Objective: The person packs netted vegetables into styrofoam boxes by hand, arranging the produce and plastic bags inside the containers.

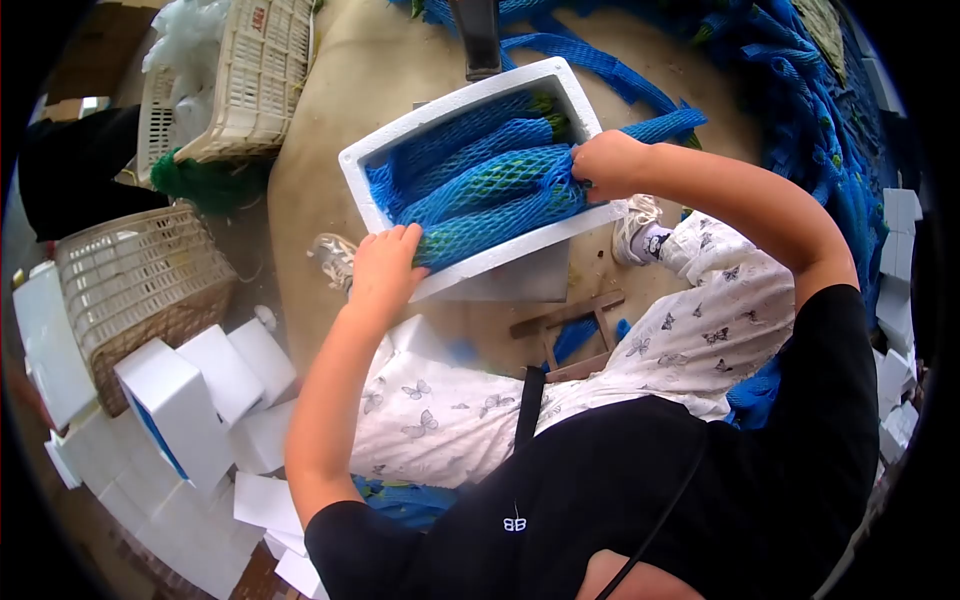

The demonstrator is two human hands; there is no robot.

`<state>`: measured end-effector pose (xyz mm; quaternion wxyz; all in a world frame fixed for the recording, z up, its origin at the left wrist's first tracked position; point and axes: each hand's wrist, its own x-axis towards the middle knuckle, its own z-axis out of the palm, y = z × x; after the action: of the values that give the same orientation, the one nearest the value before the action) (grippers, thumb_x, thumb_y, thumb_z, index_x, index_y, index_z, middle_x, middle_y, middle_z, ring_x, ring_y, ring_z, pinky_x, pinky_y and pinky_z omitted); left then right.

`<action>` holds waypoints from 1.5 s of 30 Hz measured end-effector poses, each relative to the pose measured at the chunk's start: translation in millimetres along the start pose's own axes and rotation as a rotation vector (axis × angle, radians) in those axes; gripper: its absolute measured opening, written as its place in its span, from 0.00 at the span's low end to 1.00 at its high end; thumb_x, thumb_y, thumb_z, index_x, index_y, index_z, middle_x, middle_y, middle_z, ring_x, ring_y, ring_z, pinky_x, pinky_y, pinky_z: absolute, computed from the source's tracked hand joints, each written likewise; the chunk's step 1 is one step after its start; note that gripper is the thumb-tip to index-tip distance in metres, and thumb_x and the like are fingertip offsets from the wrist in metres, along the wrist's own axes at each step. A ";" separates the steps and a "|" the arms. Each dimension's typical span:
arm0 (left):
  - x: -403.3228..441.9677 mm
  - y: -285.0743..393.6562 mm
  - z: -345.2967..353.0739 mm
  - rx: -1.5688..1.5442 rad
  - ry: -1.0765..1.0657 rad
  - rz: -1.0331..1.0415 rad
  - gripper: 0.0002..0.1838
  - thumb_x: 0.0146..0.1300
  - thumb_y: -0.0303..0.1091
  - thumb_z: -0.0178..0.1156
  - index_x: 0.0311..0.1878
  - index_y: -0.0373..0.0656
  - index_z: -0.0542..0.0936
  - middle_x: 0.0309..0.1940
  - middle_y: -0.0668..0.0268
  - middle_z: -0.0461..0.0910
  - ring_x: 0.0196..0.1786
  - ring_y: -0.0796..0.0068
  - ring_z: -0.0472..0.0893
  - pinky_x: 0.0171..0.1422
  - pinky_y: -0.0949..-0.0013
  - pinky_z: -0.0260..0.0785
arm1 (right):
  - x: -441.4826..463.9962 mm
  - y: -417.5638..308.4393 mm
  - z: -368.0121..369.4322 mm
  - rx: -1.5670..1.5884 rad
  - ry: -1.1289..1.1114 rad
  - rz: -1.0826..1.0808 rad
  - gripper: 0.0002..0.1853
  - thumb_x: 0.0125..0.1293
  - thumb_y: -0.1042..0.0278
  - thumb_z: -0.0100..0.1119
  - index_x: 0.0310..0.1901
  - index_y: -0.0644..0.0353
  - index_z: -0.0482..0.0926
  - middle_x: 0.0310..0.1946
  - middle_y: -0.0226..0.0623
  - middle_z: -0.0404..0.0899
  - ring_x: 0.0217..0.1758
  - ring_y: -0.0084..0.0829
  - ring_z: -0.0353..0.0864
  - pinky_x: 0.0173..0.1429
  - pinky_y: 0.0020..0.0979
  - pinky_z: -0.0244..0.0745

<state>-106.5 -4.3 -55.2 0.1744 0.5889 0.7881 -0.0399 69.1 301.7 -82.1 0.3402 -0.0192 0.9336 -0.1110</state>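
Observation:
A white foam box [520, 251] sits tilted in front of me, between my shoes. Inside lie several long green vegetables in blue mesh sleeves [490, 190], side by side; their exact kind is hard to make out through the mesh. At the box's near left corner, my left hand [388, 262] has its fingers closed over the left end of the nearest sleeve. My right hand [610, 165] is closed at the right end, pinching the bunched blue mesh by the rim. Its fingertips are partly hidden.
Plastic crates [255, 80] stand at the upper left, with another crate [140, 270] below. White foam boxes [180, 410] are stacked at the left. Blue mesh netting [800, 110] piles up at the right. A small wooden frame [575, 335] lies between my legs.

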 end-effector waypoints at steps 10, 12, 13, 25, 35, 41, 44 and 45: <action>-11.5 12.6 28.9 0.026 0.425 -0.084 0.21 0.39 0.34 0.73 0.37 0.49 0.74 0.33 0.68 0.74 0.37 0.68 0.75 0.50 0.65 0.58 | 4.7 -84.1 -24.3 0.152 0.771 -0.216 0.14 0.50 0.71 0.65 0.40 0.57 0.75 0.37 0.36 0.75 0.46 0.35 0.77 0.48 0.35 0.73; -19.3 16.8 38.5 0.105 0.453 -0.027 0.18 0.41 0.33 0.71 0.35 0.49 0.74 0.33 0.68 0.74 0.36 0.69 0.75 0.49 0.65 0.59 | 45.6 -124.7 -30.3 0.355 0.695 -0.351 0.23 0.53 0.69 0.66 0.52 0.55 0.73 0.46 0.38 0.75 0.52 0.38 0.76 0.52 0.36 0.75; -24.9 20.7 42.4 0.166 0.459 0.026 0.15 0.43 0.31 0.70 0.33 0.49 0.74 0.33 0.68 0.74 0.36 0.70 0.75 0.48 0.66 0.59 | 66.3 -134.8 -30.4 0.400 0.506 -0.404 0.26 0.52 0.67 0.67 0.55 0.56 0.73 0.47 0.40 0.75 0.53 0.39 0.75 0.53 0.36 0.75; -6.5 -39.2 -0.3 -0.616 0.673 -0.387 0.12 0.59 0.21 0.57 0.46 0.41 0.77 0.42 0.64 0.77 0.40 0.71 0.78 0.49 0.69 0.70 | 75.1 -166.7 -30.8 0.328 0.351 -0.450 0.32 0.39 0.67 0.72 0.50 0.53 0.69 0.36 0.37 0.77 0.41 0.42 0.78 0.52 0.39 0.69; 105.2 11.3 46.7 -0.372 0.280 -0.180 0.20 0.53 0.40 0.69 0.48 0.43 0.78 0.47 0.61 0.78 0.54 0.59 0.76 0.57 0.59 0.69 | -160.3 26.7 -55.6 1.105 1.756 0.280 0.22 0.53 0.68 0.70 0.51 0.55 0.77 0.40 0.33 0.80 0.43 0.26 0.82 0.48 0.29 0.80; 121.3 12.7 33.8 -0.165 0.213 -0.169 0.24 0.45 0.40 0.72 0.47 0.47 0.78 0.43 0.64 0.77 0.50 0.61 0.74 0.55 0.61 0.67 | -153.1 9.8 1.2 1.075 1.825 0.507 0.24 0.55 0.67 0.71 0.53 0.58 0.73 0.43 0.31 0.78 0.45 0.24 0.80 0.51 0.24 0.76; 108.1 16.1 43.7 -0.247 0.347 -0.060 0.25 0.47 0.38 0.69 0.50 0.48 0.74 0.42 0.61 0.77 0.49 0.59 0.76 0.54 0.60 0.65 | -140.6 5.9 13.2 0.952 1.721 0.420 0.25 0.59 0.69 0.70 0.54 0.58 0.68 0.43 0.31 0.77 0.43 0.21 0.77 0.50 0.21 0.74; 107.2 15.0 50.9 -0.357 0.272 -0.107 0.27 0.48 0.38 0.68 0.53 0.48 0.71 0.40 0.60 0.78 0.47 0.57 0.77 0.53 0.58 0.65 | -133.6 3.2 13.1 0.934 1.712 0.376 0.26 0.59 0.69 0.70 0.56 0.59 0.66 0.44 0.32 0.77 0.42 0.20 0.76 0.49 0.20 0.74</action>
<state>-107.1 84.6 -135.3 0.1658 0.5061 0.8290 0.1706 180.2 317.1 -8.3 -0.4633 0.3515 0.7149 -0.3883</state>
